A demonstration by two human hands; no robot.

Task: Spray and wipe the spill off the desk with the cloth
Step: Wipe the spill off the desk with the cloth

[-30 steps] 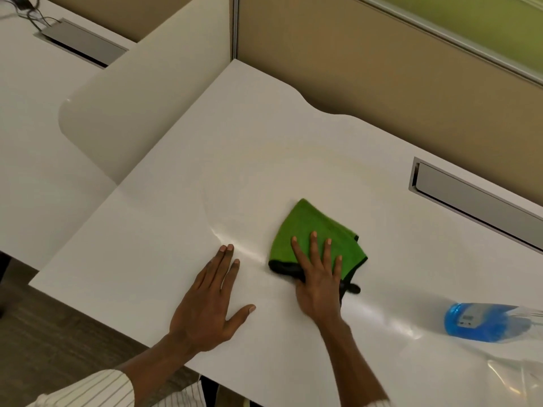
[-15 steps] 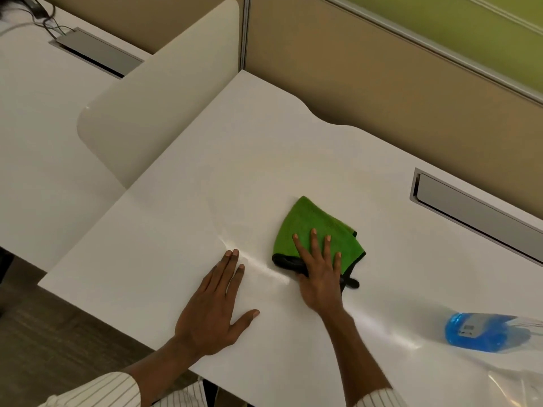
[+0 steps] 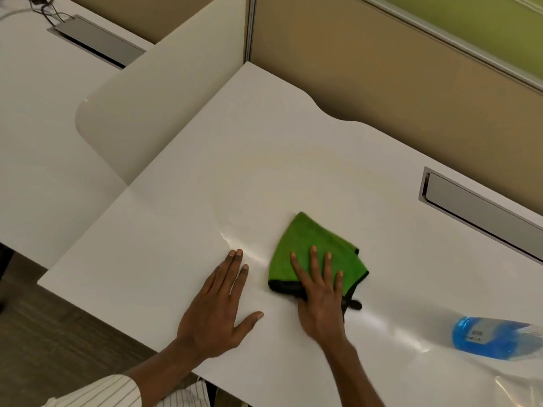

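Observation:
A folded green cloth [image 3: 308, 245] with a dark edge lies on the white desk [image 3: 182, 239], near its front middle. My right hand [image 3: 320, 295] presses flat on the cloth's near half, fingers spread. My left hand [image 3: 219, 309] rests flat on the bare desk just left of the cloth, holding nothing. A spray bottle [image 3: 487, 337] with blue liquid lies on its side at the right edge of view. A faint shiny streak runs across the desk under both hands; no clear spill shows.
A grey cable tray [image 3: 482, 212] is set into the desk at the back right. A beige partition [image 3: 382, 71] stands behind the desk. A rounded white divider [image 3: 141, 113] separates a neighbouring desk on the left. The front desk edge runs near my forearms.
The view has shifted slightly. My right hand has stayed pressed on the cloth and slid with it a little towards me; my left hand stays flat on the desk.

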